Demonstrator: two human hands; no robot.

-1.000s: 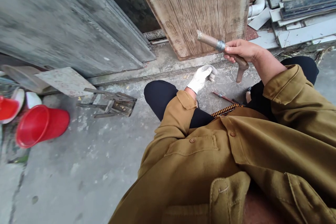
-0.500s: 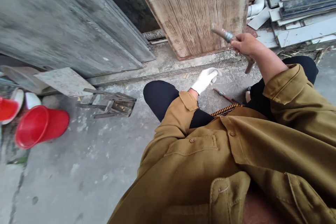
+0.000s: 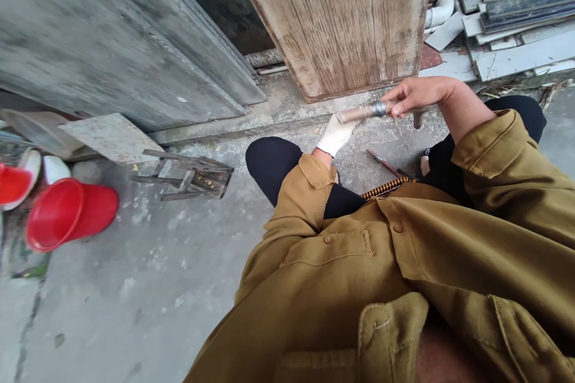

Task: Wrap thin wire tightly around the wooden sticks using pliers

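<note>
My right hand (image 3: 420, 96) is bare and wrapped round a brown wooden stick (image 3: 359, 114) with silvery wire wound about it near my fingers. The stick points left, and a short end of it shows below my palm. My left hand (image 3: 336, 134) wears a white glove and is low over the concrete by my knee. The stick's blurred left end overlaps this glove; whether they touch is unclear. The gloved fingers look curled in but are mostly hidden behind the stick, and anything in them cannot be seen. A thin reddish-brown rod (image 3: 381, 160) lies on the ground between my legs.
A weathered wooden panel (image 3: 341, 24) stands ahead on a low concrete ledge (image 3: 206, 130), beside a grey door (image 3: 135, 42). White boards and tiles (image 3: 521, 60) are stacked at right. Left are a small wooden stool (image 3: 197, 176) and a red bucket (image 3: 76, 212).
My right hand has come down slightly and swung the stick from above to the left, over the glove. My left hand has shifted a little left.
</note>
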